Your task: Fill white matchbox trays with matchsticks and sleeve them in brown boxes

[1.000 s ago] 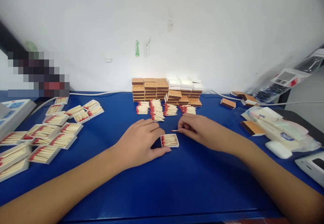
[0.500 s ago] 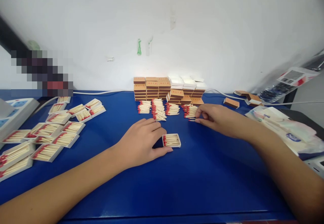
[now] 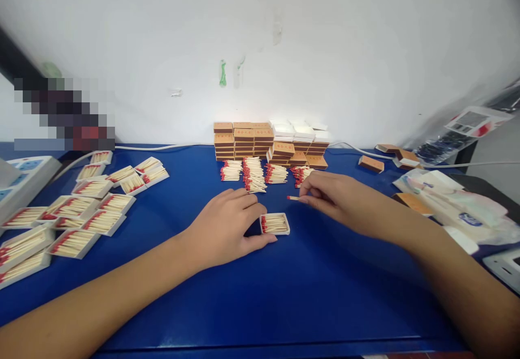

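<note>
A small white tray of matches (image 3: 275, 223) lies on the blue table, red heads to the left. My left hand (image 3: 231, 226) rests beside it on the left, fingers apart, with the thumb along the tray's near edge. Between the thumb and fingertips of my right hand (image 3: 320, 194) is a match (image 3: 293, 198), its red head pointing left, just above and right of the tray. Behind my hands lie loose match piles: one at the left (image 3: 231, 170), a longer one (image 3: 254, 175), a third (image 3: 277, 174) and one partly hidden by my right hand (image 3: 301, 175).
Stacked matchboxes (image 3: 244, 141) stand against the wall. Several filled trays (image 3: 75, 243) cover the table's left side, near a power strip (image 3: 28, 180). Loose boxes (image 3: 371, 164), a cable (image 3: 357, 153) and a plastic packet (image 3: 467, 213) lie at the right.
My right hand has moved left and nearer, away from the rightmost pile, carrying a match toward the tray. My left hand stays by the tray.
</note>
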The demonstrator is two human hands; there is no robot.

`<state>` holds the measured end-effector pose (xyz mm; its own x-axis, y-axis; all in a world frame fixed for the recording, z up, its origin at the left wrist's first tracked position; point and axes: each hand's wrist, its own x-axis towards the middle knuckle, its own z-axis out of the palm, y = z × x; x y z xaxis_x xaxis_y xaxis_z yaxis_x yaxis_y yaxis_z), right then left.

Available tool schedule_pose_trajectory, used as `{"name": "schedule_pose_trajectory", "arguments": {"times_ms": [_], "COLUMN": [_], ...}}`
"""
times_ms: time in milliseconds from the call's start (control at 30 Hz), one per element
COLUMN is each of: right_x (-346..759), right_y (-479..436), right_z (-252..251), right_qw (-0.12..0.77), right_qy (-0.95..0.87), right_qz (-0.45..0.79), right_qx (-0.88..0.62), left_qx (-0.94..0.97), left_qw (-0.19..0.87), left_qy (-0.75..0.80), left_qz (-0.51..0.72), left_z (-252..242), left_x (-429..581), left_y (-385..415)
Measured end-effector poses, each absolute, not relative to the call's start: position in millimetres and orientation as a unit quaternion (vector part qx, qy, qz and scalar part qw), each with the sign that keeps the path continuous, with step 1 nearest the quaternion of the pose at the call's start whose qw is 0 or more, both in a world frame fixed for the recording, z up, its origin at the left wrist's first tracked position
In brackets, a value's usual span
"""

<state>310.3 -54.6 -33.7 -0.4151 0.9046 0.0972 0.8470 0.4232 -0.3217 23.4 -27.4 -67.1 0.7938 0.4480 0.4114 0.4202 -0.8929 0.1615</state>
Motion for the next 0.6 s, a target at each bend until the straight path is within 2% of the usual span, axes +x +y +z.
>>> {"name": "schedule_pose_trajectory", "arguments": {"times_ms": [333, 500, 600], "right_x": [258.6, 275.6, 301.1], "right_y": [-80.2, -72.3, -60.0], "right_z": [-39.7, -33.3, -27.8], "right_qw": [0.099, 0.13, 0.168], "right_qy": [-0.869, -0.857, -0.839], "right_qz": [0.108, 0.119, 0.063], "right_qx": [-0.473, -0.485, -0.514], "left_qx": [0.946, 0.946, 0.946], "left_qw": [0.022, 0.028, 0.032], "left_qy": [0.226, 0.227, 0.229], "left_qz": [0.23, 0.23, 0.228], "left_z": [-66.4, -66.5, -66.3], "left_x": [24.4, 23.9, 23.0], "left_y": [-27.3, -27.8, -28.2]}}
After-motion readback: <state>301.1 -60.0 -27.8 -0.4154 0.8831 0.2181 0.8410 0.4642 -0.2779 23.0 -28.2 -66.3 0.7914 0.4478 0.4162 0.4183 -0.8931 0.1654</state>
